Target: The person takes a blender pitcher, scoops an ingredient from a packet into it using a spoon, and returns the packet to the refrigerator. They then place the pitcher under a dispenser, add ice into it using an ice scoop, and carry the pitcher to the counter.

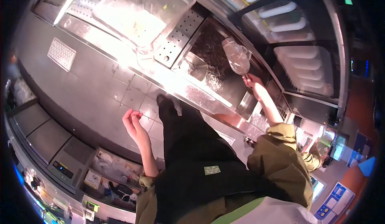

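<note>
My right hand [252,82] is closed round the thin handle of a scoop [239,68]. The scoop's bowl is up against a clear container [234,51], and glassy pieces show there; the exact outline between the two is hard to make out. Both are above a dark steel well [208,39], where a heap of ice [213,81] lies near the front side. Over the floor, away from the counter, hangs my left hand [135,121]. Its fingers are loosely bent with nothing between them.
A large clear tub [176,7], brightly lit, stands on the perforated steel counter [178,41]. Lidded containers [300,69] line the far right. Behind my left arm are a drawer [116,163] of small items and a grey appliance [66,163]. Another person's sleeve [313,159] shows at right.
</note>
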